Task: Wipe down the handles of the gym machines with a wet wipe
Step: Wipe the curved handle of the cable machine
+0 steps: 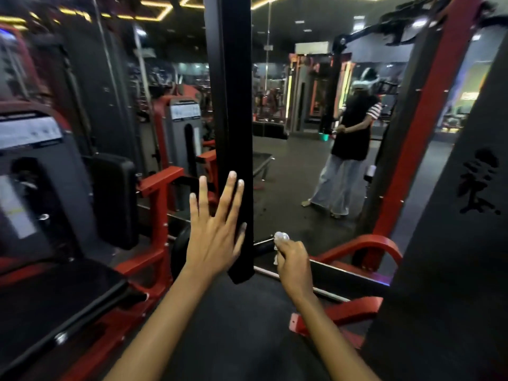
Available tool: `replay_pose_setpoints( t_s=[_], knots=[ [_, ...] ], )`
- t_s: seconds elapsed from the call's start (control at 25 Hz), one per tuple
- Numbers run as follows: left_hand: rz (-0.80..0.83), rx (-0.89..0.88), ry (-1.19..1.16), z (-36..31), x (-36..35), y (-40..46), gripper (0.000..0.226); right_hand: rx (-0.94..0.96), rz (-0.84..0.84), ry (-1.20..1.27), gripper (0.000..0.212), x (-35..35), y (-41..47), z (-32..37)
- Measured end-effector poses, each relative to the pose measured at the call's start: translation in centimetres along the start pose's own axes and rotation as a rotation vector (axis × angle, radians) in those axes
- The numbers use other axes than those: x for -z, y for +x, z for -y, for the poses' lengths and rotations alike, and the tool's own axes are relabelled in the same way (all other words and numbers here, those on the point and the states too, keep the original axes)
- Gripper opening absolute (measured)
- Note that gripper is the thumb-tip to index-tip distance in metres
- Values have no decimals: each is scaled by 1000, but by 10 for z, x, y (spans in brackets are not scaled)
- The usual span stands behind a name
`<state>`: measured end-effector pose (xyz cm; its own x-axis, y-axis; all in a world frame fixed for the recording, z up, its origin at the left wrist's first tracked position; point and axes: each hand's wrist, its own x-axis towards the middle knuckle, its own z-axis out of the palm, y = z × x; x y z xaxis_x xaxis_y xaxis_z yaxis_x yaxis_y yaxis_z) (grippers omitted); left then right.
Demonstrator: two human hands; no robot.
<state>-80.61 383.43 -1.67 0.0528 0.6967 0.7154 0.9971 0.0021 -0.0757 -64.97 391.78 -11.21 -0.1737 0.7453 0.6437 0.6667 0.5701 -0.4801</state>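
1. While our left hand [213, 229] lay flat with straight, spread fingers against the black upright post [233, 105], our right hand [292, 259] gripped the crumpled wet wipe [281, 237].
2. We held the wipe against a black handle [262, 243] low beside the post.

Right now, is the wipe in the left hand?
No, the left hand is spread flat against the black post, while the right hand grips the crumpled wet wipe.

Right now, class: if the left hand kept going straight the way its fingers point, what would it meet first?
The left hand points up and forward with straight fingers, already beside the black upright post. It would probably slide along or press that post first, though depth is unclear.
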Motion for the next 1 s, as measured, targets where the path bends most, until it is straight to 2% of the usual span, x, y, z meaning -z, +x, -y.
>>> replay_pose_setpoints(
  t_s=[0.12, 0.24, 0.36, 0.48, 0.56, 0.64, 0.88, 1.0],
  knots=[
    [50, 38, 9, 2, -8, 0, 78, 38, -67, 150, 27, -16, -13, 18],
    [-22, 41, 17, -1, -9, 2, 77, 79, -95, 253, 28, -26, -23, 34],
    [-55, 21, 43, 0, -9, 2, 78, 162, 35, 229, 30, -25, -22, 16],
    [-52, 17, 65, 1, -8, 1, 77, 32, 96, 101, 32, -13, -8, -29],
    [-53, 15, 58, 0, -8, 1, 77, -88, -10, 136, 27, -7, 1, -43],
    [-53, 19, 59, 0, -9, 1, 78, -22, -86, 158, 27, -9, 5, -35],
    [-40, 23, 64, 1, -10, 0, 78, 23, -143, 378, 26, -37, -18, 35],
    [-28, 26, 68, 2, -10, 0, 78, 55, -138, 401, 25, -33, -15, 25]
  ],
)
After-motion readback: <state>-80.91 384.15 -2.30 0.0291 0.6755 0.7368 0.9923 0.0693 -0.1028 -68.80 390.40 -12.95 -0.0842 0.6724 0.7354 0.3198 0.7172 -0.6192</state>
